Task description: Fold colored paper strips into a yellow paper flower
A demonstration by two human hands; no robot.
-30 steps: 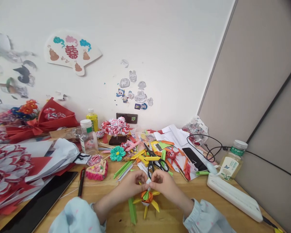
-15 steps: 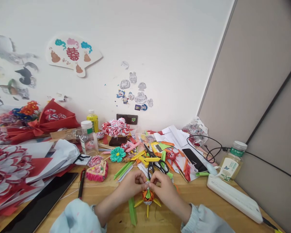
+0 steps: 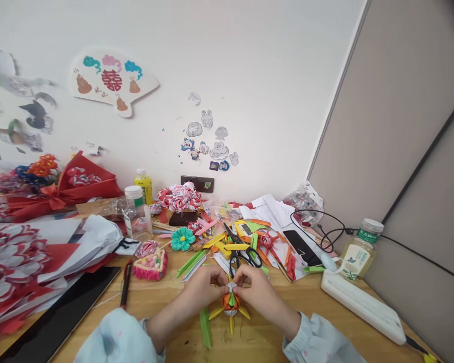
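Between my hands is a small folded-paper figure (image 3: 231, 303), orange and green in the middle, with yellow points sticking out and a white part at its top. My left hand (image 3: 208, 288) pinches that white part from the left, thumb against fingers. From the other side my right hand (image 3: 252, 287) pinches the same spot. A green folded paper strip (image 3: 205, 327) lies on the table just left of the figure. Black scissors (image 3: 243, 252) rest right behind my hands, on a heap of coloured paper pieces.
Yellow, orange and green paper scraps (image 3: 227, 247) spread behind the scissors. A black tablet (image 3: 60, 315) and a pen (image 3: 126, 285) lie to the left. On the right are a phone (image 3: 301, 247), a white power strip (image 3: 363, 306) and a bottle (image 3: 360, 252). A teal flower (image 3: 182, 239) sits mid-left.
Both hands have parted very slightly, so more of the white part shows between the fingertips. The camera view has shifted a little; the figure stays in place.
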